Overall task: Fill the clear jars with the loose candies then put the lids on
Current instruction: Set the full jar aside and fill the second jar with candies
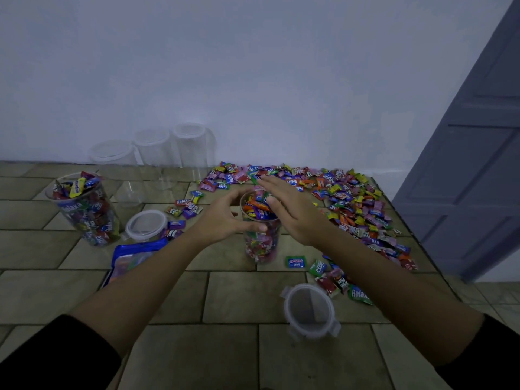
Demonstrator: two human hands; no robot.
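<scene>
A clear jar point(261, 243) stands at the middle of the tiled surface, filled to the brim with wrapped candies. My left hand point(225, 215) grips its upper wall, thumb and fingers curled round it. My right hand point(289, 206) lies flat over the jar's mouth with straight fingers on the top candies. A second full jar point(87, 212) stands at the left without a lid. Two clear lids lie on the surface, one point(146, 225) beside the left jar and one point(309, 311) in front. A wide heap of loose candies point(351, 204) spreads at the back right.
Three empty clear jars point(152, 159) with lids on stand against the white wall at the back left. A blue candy bag point(132, 257) lies flat under my left forearm. Several stray candies point(334, 280) lie near the front lid. A grey door point(478, 164) is on the right.
</scene>
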